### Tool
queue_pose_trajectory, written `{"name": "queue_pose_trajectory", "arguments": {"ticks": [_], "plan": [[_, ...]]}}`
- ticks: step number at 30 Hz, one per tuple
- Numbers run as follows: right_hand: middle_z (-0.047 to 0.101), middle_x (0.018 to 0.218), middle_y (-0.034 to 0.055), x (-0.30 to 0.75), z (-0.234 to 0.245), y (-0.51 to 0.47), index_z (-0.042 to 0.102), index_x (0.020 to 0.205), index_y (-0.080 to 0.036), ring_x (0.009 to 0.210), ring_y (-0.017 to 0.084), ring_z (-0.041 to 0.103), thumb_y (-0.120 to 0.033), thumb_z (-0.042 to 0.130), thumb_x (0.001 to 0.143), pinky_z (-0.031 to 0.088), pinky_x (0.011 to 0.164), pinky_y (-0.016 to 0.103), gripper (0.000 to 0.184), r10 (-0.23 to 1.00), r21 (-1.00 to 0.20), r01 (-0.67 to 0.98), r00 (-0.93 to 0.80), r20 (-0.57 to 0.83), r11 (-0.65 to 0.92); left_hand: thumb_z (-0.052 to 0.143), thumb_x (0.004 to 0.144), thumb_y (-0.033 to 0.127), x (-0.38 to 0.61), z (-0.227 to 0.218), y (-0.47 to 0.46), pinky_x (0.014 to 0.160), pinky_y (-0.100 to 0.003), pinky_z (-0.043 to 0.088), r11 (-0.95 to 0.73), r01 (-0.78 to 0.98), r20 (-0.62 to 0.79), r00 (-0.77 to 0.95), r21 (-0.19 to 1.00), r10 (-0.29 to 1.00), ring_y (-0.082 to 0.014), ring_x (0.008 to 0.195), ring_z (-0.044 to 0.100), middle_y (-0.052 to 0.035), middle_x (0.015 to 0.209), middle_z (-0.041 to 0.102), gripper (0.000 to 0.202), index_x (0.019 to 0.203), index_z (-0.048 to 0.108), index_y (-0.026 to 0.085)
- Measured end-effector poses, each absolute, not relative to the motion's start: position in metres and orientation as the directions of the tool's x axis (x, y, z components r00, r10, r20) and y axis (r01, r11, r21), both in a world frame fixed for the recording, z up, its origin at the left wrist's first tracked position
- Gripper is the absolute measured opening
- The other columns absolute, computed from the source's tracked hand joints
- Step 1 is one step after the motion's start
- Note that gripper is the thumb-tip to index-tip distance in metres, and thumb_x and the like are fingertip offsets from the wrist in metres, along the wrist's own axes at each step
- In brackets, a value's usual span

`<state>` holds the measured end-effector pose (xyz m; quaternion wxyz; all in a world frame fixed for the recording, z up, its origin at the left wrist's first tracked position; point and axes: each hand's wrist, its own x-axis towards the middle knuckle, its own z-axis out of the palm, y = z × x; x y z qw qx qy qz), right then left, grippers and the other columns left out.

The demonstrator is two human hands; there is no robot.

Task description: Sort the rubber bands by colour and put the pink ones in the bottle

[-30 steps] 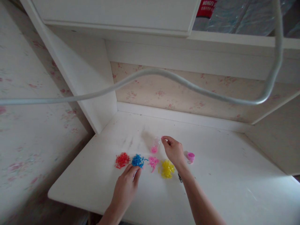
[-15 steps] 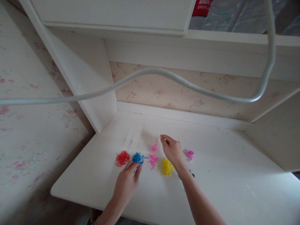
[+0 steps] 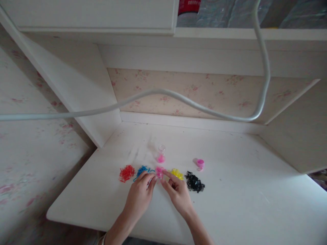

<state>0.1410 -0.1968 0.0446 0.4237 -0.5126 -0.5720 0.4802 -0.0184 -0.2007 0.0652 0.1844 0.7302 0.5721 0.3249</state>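
Observation:
My right hand (image 3: 178,194) reaches to the pile of pink rubber bands (image 3: 159,172), thumb and index finger a little apart at its near right edge. Close to its left, my left hand (image 3: 139,192) has thumb and fingertips pressed together; whatever is between them is too small to make out. Its fingers cover part of the blue rubber bands (image 3: 143,170). Just behind the pink pile stands a small clear jar (image 3: 161,149) with pink bands at its bottom. Yellow bands (image 3: 176,174) are partly hidden by my right hand.
Red bands (image 3: 127,173) lie at the left of the row, black bands (image 3: 195,182) at the right. Behind the black ones is a pink cap-like piece (image 3: 200,164). A pale cable (image 3: 163,92) crosses in front of the shelf (image 3: 138,56). The white desk (image 3: 242,197) extends right.
My right hand has come down from beside the jar to the pink bands, uncovering the black pile. My left hand stays near the blue and pink piles. The view has shifted right.

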Motion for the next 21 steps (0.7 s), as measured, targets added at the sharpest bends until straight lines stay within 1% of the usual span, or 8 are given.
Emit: {"name": "queue_pose_trajectory", "arguments": {"ticks": [2,4,8,10,12,15,18,21], "plan": [[0.025,0.053,-0.0085,0.146,0.046,-0.195,0.067,0.105,-0.014,0.049,0.007,0.023,-0.046,0.056,0.082,0.018,0.046,0.021,0.041,0.993,-0.981,0.196,-0.118,-0.015,0.008,0.041,0.093,0.030,-0.013,0.067,-0.201,0.070,-0.027,0.048,-0.281,0.701,0.246,0.154,0.655,0.957,-0.0163,0.078,0.060,-0.0045,0.084,0.062,0.024,0.090,0.063,0.021],[0.027,0.052,-0.0080,0.150,0.046,-0.194,0.070,0.094,-0.014,0.048,0.007,0.022,-0.047,0.055,0.082,0.017,0.045,0.021,0.037,0.995,-0.977,0.212,-0.100,-0.007,0.015,0.041,0.094,0.030,-0.007,0.069,-0.201,0.070,-0.027,0.048,-0.280,0.694,0.230,0.167,0.664,0.959,-0.0159,0.077,0.060,-0.0039,0.084,0.061,0.024,0.090,0.062,0.021],[0.031,0.052,-0.0062,0.157,0.045,-0.196,0.067,0.072,-0.015,0.050,0.008,0.025,-0.046,0.052,0.085,0.020,0.047,0.022,0.037,0.994,-0.973,0.216,-0.088,0.066,0.084,0.039,0.094,0.029,0.003,0.070,-0.203,0.071,-0.028,0.048,-0.288,0.705,0.231,0.179,0.648,0.956,-0.0161,0.079,0.059,-0.0046,0.087,0.060,0.024,0.092,0.061,0.021],[0.035,0.052,-0.0055,0.161,0.043,-0.198,0.066,0.072,-0.015,0.050,0.008,0.027,-0.045,0.050,0.086,0.022,0.046,0.021,0.036,0.993,-0.974,0.205,-0.081,0.084,0.099,0.039,0.094,0.028,0.008,0.071,-0.204,0.072,-0.028,0.049,-0.303,0.710,0.246,0.186,0.636,0.951,-0.0163,0.080,0.059,-0.0050,0.087,0.060,0.023,0.091,0.061,0.021],[0.042,0.053,-0.0042,0.165,0.040,-0.200,0.067,0.079,-0.015,0.049,0.008,0.032,-0.044,0.049,0.087,0.024,0.046,0.020,0.036,0.995,-0.971,0.216,-0.054,0.088,0.098,0.039,0.094,0.027,0.011,0.072,-0.204,0.073,-0.028,0.049,-0.312,0.719,0.256,0.189,0.622,0.948,-0.0163,0.081,0.060,-0.0049,0.087,0.060,0.023,0.090,0.060,0.021],[0.053,0.056,-0.0013,0.171,0.034,-0.203,0.068,0.089,-0.015,0.049,0.010,0.041,-0.043,0.047,0.089,0.030,0.046,0.019,0.035,0.994,-0.946,0.308,-0.001,0.106,0.101,0.038,0.095,0.026,0.013,0.073,-0.200,0.071,-0.027,0.049,-0.318,0.747,0.266,0.194,0.583,0.944,-0.0159,0.081,0.061,-0.0044,0.086,0.060,0.023,0.088,0.059,0.021],[0.062,0.065,0.0024,0.178,0.028,-0.208,0.067,0.088,-0.016,0.054,0.011,0.052,-0.041,0.044,0.090,0.037,0.052,0.018,0.033,0.987,-0.896,0.425,0.023,0.157,0.133,0.036,0.095,0.027,0.013,0.076,-0.193,0.068,-0.026,0.049,-0.338,0.781,0.299,0.202,0.526,0.933,-0.0149,0.077,0.061,-0.0044,0.087,0.061,0.026,0.088,0.060,0.021],[0.067,0.073,0.0042,0.184,0.024,-0.216,0.067,0.089,-0.018,0.060,0.012,0.058,-0.039,0.044,0.090,0.041,0.058,0.018,0.032,0.983,-0.866,0.477,0.028,0.184,0.148,0.036,0.095,0.029,0.012,0.081,-0.182,0.067,-0.024,0.048,-0.347,0.814,0.327,0.207,0.465,0.922,-0.0141,0.075,0.062,-0.0040,0.086,0.062,0.026,0.091,0.061,0.021]]}}
